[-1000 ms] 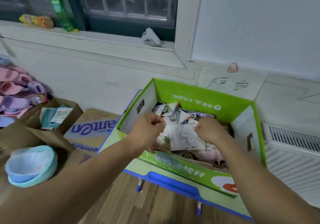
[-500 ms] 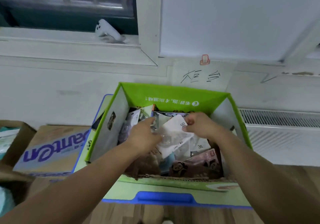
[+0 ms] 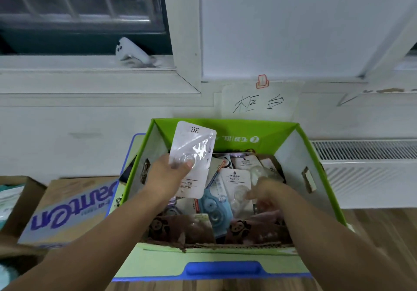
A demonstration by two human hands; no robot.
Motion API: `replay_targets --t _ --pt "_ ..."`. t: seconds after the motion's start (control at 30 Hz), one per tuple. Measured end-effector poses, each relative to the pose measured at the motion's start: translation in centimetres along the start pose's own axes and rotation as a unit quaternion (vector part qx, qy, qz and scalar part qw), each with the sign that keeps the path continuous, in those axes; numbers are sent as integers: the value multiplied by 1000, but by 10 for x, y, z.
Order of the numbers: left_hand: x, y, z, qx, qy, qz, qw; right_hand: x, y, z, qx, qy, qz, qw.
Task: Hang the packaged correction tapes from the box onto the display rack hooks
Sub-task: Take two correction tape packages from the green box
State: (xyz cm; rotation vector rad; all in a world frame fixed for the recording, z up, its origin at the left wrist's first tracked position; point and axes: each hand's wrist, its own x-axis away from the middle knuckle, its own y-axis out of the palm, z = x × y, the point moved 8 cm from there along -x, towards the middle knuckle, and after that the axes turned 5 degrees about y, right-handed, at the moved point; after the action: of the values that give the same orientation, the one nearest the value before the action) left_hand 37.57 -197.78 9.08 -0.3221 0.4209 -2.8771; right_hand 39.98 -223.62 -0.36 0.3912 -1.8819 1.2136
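A green cardboard box stands open on the floor in front of me, filled with several packaged correction tapes. My left hand holds one or two white packaged correction tapes raised over the box's left side, thumb pressed on the clear blister; the top card reads "36". My right hand is down inside the box, fingers on another white packaged tape; it is blurred. A blue correction tape package lies among brown panda-print packs. No display rack is in view.
A cardboard carton with purple lettering sits left of the box. A white radiator grille runs along the wall at right. A white controller lies on the window sill. A handwritten paper sign hangs behind the box.
My left hand has lifted the white package higher above the box. My right hand let go of it and dropped down into the box onto another package. The view shifted slightly right.
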Motion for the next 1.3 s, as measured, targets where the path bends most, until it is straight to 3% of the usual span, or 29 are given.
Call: replay_targets --t 0.23,0.4,0.47,0.67,0.93,1.13,1.3 --pt "6 1 -6 32 -36 14 999 -7 15 -2 -189 -9 -73 979" --pt "13 7 6 34 -42 20 998 10 -24 -12 -256 -59 38 964" --pt "15 14 14 41 -31 10 999 24 -55 -10 -316 -91 88 940" --pt "30 47 53 96 15 -40 995 94 -114 24 -514 -198 159 819" --pt "73 86 102 148 88 -206 963 183 -82 119 -654 -188 220 699" --pt "124 93 104 141 129 -299 935 246 -19 164 -695 -145 295 639" --pt "170 108 103 138 121 -368 912 298 21 205 -696 -102 359 613"
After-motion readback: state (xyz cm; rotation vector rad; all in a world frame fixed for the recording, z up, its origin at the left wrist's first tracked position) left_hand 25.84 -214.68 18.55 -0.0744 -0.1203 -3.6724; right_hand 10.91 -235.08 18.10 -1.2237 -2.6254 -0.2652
